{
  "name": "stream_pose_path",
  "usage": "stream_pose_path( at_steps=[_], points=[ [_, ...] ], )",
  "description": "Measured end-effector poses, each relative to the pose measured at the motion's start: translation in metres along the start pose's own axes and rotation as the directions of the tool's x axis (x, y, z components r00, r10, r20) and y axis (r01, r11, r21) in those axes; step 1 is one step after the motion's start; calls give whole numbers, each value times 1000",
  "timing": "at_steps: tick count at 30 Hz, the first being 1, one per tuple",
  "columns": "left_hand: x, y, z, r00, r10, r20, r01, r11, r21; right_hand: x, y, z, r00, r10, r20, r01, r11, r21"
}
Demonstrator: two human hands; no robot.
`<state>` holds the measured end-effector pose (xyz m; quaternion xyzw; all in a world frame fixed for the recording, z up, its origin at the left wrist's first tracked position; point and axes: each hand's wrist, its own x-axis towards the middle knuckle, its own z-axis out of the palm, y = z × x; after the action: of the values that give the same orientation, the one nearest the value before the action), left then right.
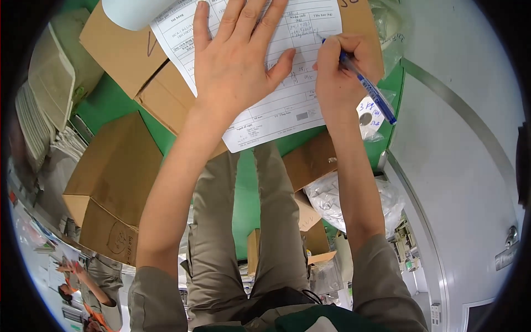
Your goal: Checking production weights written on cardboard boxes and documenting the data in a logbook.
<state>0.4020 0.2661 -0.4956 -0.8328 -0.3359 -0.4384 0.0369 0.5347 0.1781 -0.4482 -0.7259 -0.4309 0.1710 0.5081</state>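
Observation:
A white printed form (271,119) with a table and some blue handwriting lies on top of a cardboard box (166,91). My left hand (235,61) rests flat on the sheet, fingers spread, holding nothing. In my right hand (348,72) is a blue pen (376,98), pinched between thumb and fingers. Its tip meets the paper beside the handwritten figures near the upper right, while its back end slants down to the right. The sheet's upper left part curls over as a white roll (133,12).
Another cardboard box (116,177) stands at the left on the green floor (246,205). Clear plastic bags (354,199) lie by a box at the right. A round white label (369,119) is near my right wrist. A white door (470,110) is at the right; another person (94,288) is lower left.

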Motion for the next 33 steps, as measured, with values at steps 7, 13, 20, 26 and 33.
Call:
stream_pose_path(
  at_steps=[7,13,20,26,33],
  points=[
    [-3,3,5,1000,2,7,-2,1000,-1,-1,1,-2,960,-256,113,255,967,29],
    [-3,6,2,998,-4,61,3,1000,11,1,1,-1,964,-241,109,243,970,-5],
    [2,2,-3,998,6,62,-7,1000,23,-2,-8,-8,996,92,12,-91,950,298],
    [52,22,-61,752,-193,630,258,966,-13,-26,-14,-48,983,153,-101,-177,936,-303],
    [78,-7,-86,756,-425,498,642,633,-433,-66,-33,-41,829,520,-205,-547,831,-100]
  ],
)
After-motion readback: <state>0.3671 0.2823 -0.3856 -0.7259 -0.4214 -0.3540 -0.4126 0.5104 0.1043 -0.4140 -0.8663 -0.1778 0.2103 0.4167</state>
